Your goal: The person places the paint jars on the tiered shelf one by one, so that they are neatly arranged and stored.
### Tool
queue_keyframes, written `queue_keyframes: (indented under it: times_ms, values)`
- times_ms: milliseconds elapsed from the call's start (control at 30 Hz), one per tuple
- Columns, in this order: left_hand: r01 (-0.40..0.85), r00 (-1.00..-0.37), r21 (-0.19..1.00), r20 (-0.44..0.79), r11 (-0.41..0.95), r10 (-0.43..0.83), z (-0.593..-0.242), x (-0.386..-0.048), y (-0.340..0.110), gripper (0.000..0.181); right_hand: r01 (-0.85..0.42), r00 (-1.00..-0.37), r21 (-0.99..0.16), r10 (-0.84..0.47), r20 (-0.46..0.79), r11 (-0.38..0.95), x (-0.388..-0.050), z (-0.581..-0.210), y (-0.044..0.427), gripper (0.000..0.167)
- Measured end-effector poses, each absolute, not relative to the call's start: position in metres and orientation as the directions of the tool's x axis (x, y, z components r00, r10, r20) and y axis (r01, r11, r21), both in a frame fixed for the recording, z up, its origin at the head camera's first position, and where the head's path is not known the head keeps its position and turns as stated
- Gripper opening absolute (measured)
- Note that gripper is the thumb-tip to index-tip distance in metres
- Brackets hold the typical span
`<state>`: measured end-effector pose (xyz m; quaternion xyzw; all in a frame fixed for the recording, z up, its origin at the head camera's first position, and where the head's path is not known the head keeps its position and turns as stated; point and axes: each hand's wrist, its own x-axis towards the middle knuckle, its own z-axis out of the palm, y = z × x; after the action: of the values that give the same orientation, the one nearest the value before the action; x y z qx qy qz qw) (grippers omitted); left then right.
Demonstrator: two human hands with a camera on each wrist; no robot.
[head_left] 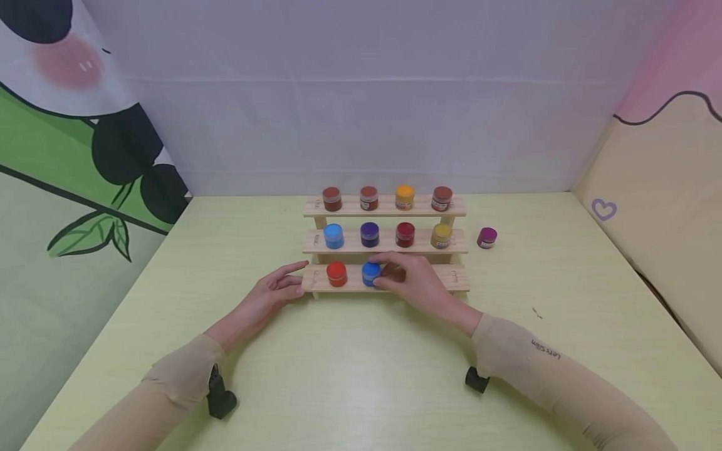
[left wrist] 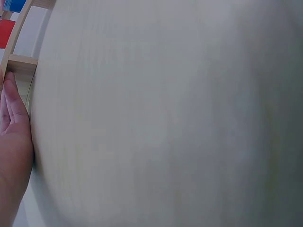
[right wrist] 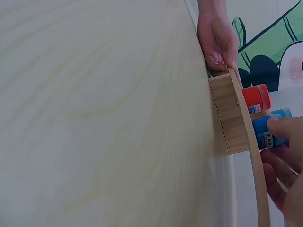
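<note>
A three-tier wooden rack (head_left: 389, 285) stands on the table with small paint jars on its steps. On the bottom step, my right hand (head_left: 414, 280) pinches a blue paint jar (head_left: 370, 274) between thumb and fingers; the right wrist view also has this blue jar (right wrist: 265, 133) against the step. Left of it sits a red paint jar (head_left: 336, 274). My left hand (head_left: 275, 294) touches the left end of the bottom step, fingers fairly straight. In the left wrist view, the left hand (left wrist: 14, 123) is at the rack's end, partly cut off by the frame edge.
The middle step bears a light blue jar (head_left: 333, 236), a purple jar (head_left: 369, 235), a dark red jar (head_left: 405, 235) and a yellow jar (head_left: 441, 236). Brown jars (head_left: 332, 198) and an orange jar (head_left: 404, 197) line the top. A magenta jar (head_left: 487, 237) stands right of the rack.
</note>
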<state>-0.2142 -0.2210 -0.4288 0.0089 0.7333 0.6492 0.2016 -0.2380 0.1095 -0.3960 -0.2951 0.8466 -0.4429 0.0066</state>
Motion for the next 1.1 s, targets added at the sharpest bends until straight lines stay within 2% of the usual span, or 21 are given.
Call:
queue_keyframes:
  times_ms: [433,667,867,967,1100]
  values:
    - [-0.249,-0.919,0.954,-0.288,0.17,0.268,-0.432,-0.215,-0.222,0.066,-0.614,-0.774,-0.674,-0.481,0.412,0.41,-0.237,-0.38,0.124,0.042]
    - [-0.251,-0.919,0.953,-0.29,0.172,0.266,-0.431,-0.215,-0.221,0.067,-0.666,-0.745,-0.616,-0.412,0.525,0.42,-0.242,-0.358,0.145,0.043]
    - [-0.247,-0.919,0.953,-0.287,0.173,0.269,-0.431,-0.216,-0.222,0.066,-0.663,-0.748,-0.618,-0.332,0.575,0.422,-0.244,-0.343,0.161,0.045]
    - [-0.247,-0.92,0.954,-0.286,0.169,0.269,-0.431,-0.216,-0.222,0.066,-0.693,-0.716,-0.583,-0.308,0.627,0.424,-0.248,-0.337,0.169,0.046]
    - [-0.251,-0.919,0.952,-0.29,0.174,0.267,-0.431,-0.216,-0.222,0.067,-0.765,-0.62,-0.46,-0.325,0.714,0.451,-0.256,-0.334,0.182,0.049]
